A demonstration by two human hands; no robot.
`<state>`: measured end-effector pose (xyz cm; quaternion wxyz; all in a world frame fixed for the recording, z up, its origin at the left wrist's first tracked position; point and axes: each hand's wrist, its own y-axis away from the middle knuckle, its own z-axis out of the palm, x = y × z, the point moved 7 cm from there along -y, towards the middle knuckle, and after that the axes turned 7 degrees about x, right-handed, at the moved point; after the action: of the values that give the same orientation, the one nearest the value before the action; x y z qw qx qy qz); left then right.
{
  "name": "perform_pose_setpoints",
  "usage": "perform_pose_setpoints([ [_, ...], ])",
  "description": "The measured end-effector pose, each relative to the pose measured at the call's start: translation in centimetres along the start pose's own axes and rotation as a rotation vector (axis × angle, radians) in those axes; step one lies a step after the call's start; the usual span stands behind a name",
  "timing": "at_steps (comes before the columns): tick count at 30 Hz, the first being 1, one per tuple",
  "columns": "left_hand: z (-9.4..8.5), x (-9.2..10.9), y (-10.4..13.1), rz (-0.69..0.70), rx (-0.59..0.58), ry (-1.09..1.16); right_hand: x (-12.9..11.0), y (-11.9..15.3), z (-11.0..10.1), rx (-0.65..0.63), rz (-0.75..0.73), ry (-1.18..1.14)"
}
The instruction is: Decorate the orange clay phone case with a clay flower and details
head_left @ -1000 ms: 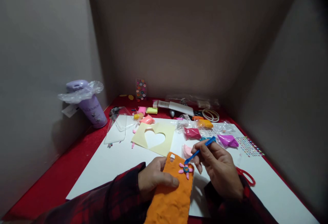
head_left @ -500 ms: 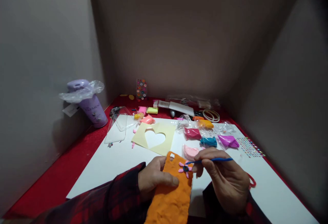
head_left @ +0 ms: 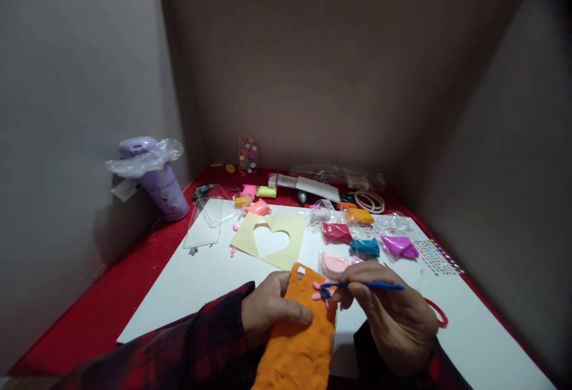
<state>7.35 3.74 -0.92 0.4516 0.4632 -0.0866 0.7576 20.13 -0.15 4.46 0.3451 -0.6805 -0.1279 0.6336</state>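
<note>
An orange clay-covered phone case [head_left: 297, 348] is held tilted by my left hand [head_left: 274, 312], its thumb lying across the front. Near the case's top right is a pink-petalled flower [head_left: 325, 293] with a dark blue centre. My right hand [head_left: 388, 315] pinches a thin blue tool [head_left: 378, 286], whose tip lies over the flower's upper petals. Just behind my right fingers rests a bag of light pink clay [head_left: 333, 264]. A cream paper with a heart-shaped hole [head_left: 295, 241] lies beyond the case.
Bagged crimson [head_left: 337, 233], teal [head_left: 365, 247] and purple clay [head_left: 399, 247] lie right of centre, beside a gem sheet [head_left: 435, 257]. Clear cases [head_left: 203, 235] lie at left, near a purple cup [head_left: 165, 193]. Red scissor handles [head_left: 440, 312] show behind my right wrist.
The blue tool has tilted flatter, and its tip has shifted slightly left over the upper petals. My right hand has lowered a little. My left hand keeps its hold on the case.
</note>
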Motion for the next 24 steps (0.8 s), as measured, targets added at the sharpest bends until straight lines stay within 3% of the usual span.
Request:
perform_pose_setpoints([
  [15, -0.02, 0.10, 0.02, -0.018, 0.021, -0.005, -0.37, -0.11, -0.20, 0.077, -0.020, 0.066],
  [24, -0.13, -0.03, 0.09, -0.032, 0.038, -0.021, -0.32, -0.03, 0.21, -0.011, -0.022, 0.031],
])
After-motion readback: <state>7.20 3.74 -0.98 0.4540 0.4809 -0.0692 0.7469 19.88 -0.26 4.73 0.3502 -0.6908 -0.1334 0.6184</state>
